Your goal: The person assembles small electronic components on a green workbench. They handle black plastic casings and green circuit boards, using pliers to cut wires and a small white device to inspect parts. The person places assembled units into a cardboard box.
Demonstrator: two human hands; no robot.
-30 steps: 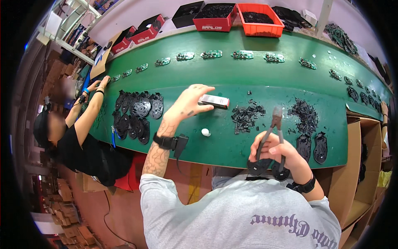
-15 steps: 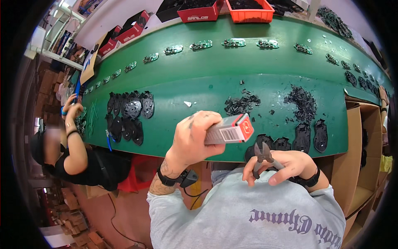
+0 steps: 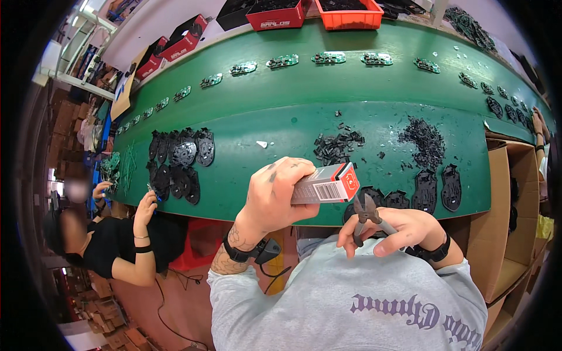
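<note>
My left hand (image 3: 270,192) is closed around a small grey-and-red cardboard box (image 3: 324,185) with a barcode, held above the bench edge. Its red end points right. In my right hand (image 3: 405,227) rests a pair of side cutters (image 3: 368,212), blades up and parted, handles between thumb and fingers. Just beyond the cutters, several black mouse-shaped plastic shells (image 3: 425,192) lie along the near edge of the green bench (image 3: 246,120). Farther back are a loose pile of black plastic pieces (image 3: 338,146) and a heap of smaller black bits (image 3: 426,142).
Green circuit boards (image 3: 329,57) form a curved row across the bench. At the back stand an orange-red bin (image 3: 350,19) and red boxes (image 3: 275,16). More black shells (image 3: 186,154) lie left, beside a seated co-worker (image 3: 126,243). A tall cardboard box (image 3: 497,222) stands right.
My hands keep their grips and have barely moved. The co-worker at left has lowered both arms, one hand now reaching to the bench edge by the black shells, where blue-handled pliers lay.
</note>
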